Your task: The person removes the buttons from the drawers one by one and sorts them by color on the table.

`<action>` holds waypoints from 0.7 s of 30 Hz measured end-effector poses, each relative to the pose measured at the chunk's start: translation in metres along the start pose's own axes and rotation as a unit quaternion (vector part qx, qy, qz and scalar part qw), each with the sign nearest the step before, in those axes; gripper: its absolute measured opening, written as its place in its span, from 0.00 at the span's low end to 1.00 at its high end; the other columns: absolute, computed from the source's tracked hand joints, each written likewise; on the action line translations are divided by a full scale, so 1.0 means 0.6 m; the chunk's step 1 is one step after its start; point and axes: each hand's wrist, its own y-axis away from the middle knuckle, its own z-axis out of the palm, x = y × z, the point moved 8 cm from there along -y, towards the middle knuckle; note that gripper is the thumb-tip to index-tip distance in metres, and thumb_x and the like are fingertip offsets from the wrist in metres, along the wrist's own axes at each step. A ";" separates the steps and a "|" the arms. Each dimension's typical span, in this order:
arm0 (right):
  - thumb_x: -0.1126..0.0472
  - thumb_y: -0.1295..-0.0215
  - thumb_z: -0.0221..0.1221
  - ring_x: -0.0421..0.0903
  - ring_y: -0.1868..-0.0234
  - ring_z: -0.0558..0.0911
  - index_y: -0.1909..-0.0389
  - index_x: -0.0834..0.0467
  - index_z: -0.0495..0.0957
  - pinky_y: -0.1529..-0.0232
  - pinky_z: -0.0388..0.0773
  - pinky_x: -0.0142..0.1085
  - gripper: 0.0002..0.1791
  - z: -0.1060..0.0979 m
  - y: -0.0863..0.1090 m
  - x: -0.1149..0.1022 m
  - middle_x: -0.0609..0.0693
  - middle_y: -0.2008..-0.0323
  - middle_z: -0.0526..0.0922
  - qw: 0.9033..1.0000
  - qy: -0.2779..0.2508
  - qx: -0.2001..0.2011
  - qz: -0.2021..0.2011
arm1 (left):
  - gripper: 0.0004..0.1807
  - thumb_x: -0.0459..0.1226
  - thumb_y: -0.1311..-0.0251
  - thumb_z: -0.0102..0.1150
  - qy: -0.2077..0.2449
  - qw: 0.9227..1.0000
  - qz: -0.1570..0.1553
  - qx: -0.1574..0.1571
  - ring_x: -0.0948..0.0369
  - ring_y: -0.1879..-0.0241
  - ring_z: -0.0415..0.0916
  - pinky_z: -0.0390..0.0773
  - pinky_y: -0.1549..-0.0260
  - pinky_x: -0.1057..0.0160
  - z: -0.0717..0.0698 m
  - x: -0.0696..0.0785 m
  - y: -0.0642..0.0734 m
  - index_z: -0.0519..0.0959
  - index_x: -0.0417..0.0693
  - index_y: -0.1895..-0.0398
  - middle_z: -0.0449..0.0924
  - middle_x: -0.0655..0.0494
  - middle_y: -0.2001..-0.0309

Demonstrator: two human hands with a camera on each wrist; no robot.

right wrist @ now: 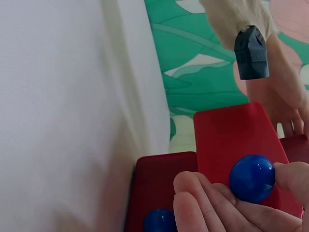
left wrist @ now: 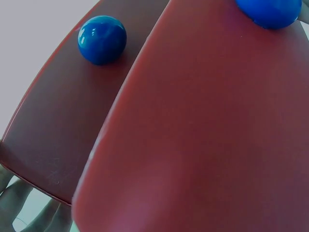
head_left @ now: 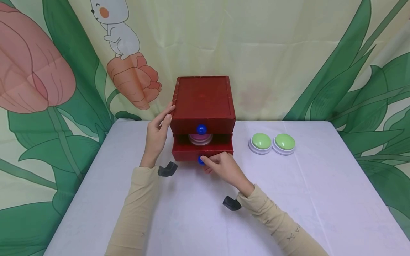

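Observation:
A dark red two-drawer box [head_left: 202, 97] stands at the back middle of the table. Its lower drawer [head_left: 189, 155] is pulled out, while the upper one is closed. Inside the lower drawer sits a round button with a pink top and white base [head_left: 200, 139], partly hidden by the upper drawer's front. My right hand [head_left: 225, 170] pinches the blue knob [right wrist: 252, 179] of the lower drawer between thumb and fingers. With fingers extended, my left hand [head_left: 156, 137] rests against the box's left side. The upper drawer's blue knob [left wrist: 102, 39] is untouched.
Two green-topped round buttons [head_left: 261, 141] [head_left: 284, 142] with white bases lie side by side to the right of the box. White cloth covers the table [head_left: 192, 220]. Behind it hangs a printed curtain [head_left: 266, 53]. Black wrist-worn pieces [head_left: 168, 169] show near both cuffs.

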 end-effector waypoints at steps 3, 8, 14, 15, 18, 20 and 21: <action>0.45 0.30 0.58 0.52 0.67 0.88 0.64 0.58 0.89 0.63 0.82 0.36 0.20 0.001 0.003 -0.001 0.47 0.73 0.88 1.000 0.003 0.000 -0.001 | 0.21 0.33 0.25 0.45 -0.003 1.000 -0.002 -0.001 0.55 0.27 0.61 0.66 0.32 0.52 0.000 0.000 -0.001 0.71 0.36 0.33 0.65 0.46 0.28; 0.45 0.30 0.59 0.48 0.68 0.87 0.64 0.59 0.89 0.63 0.81 0.36 0.21 0.002 0.008 -0.003 0.47 0.74 0.88 1.000 0.004 -0.001 -0.002 | 0.21 0.33 0.25 0.45 -0.009 1.000 -0.006 -0.003 0.54 0.27 0.62 0.67 0.32 0.51 -0.001 0.001 -0.002 0.71 0.36 0.33 0.65 0.46 0.28; 0.46 0.29 0.58 0.47 0.69 0.87 0.63 0.61 0.89 0.65 0.81 0.35 0.22 0.004 0.014 -0.003 0.48 0.74 0.88 1.000 0.000 -0.003 -0.007 | 0.21 0.33 0.25 0.45 -0.007 1.000 -0.008 -0.002 0.55 0.28 0.63 0.68 0.33 0.51 -0.002 0.002 -0.004 0.71 0.35 0.33 0.65 0.46 0.28; 0.46 0.29 0.58 0.48 0.68 0.87 0.63 0.61 0.89 0.65 0.81 0.35 0.22 0.004 0.014 -0.003 0.48 0.74 0.88 1.000 -0.001 -0.003 -0.007 | 0.21 0.33 0.25 0.45 -0.007 1.000 -0.009 -0.002 0.56 0.28 0.63 0.68 0.33 0.50 -0.002 0.002 -0.004 0.71 0.35 0.33 0.65 0.46 0.28; 0.46 0.30 0.58 0.51 0.67 0.88 0.64 0.60 0.89 0.65 0.81 0.35 0.21 0.005 0.017 -0.002 0.48 0.74 0.88 1.000 -0.001 -0.001 -0.008 | 0.21 0.36 0.25 0.46 -0.004 1.000 0.000 0.001 0.61 0.29 0.64 0.68 0.33 0.52 -0.005 -0.020 -0.009 0.73 0.42 0.33 0.67 0.54 0.29; 0.46 0.30 0.59 0.51 0.67 0.88 0.64 0.59 0.89 0.65 0.81 0.35 0.21 0.006 0.018 -0.002 0.48 0.74 0.88 1.000 0.000 0.001 -0.009 | 0.21 0.36 0.25 0.47 -0.005 1.000 0.001 0.001 0.61 0.29 0.64 0.68 0.32 0.52 -0.005 -0.027 -0.011 0.74 0.43 0.33 0.68 0.56 0.29; 0.46 0.30 0.59 0.51 0.67 0.87 0.65 0.59 0.89 0.65 0.80 0.35 0.21 0.006 0.019 -0.002 0.48 0.74 0.88 1.000 0.001 0.002 -0.010 | 0.21 0.37 0.25 0.47 -0.006 1.000 0.002 0.002 0.61 0.29 0.64 0.68 0.32 0.52 -0.005 -0.028 -0.011 0.74 0.44 0.33 0.68 0.57 0.29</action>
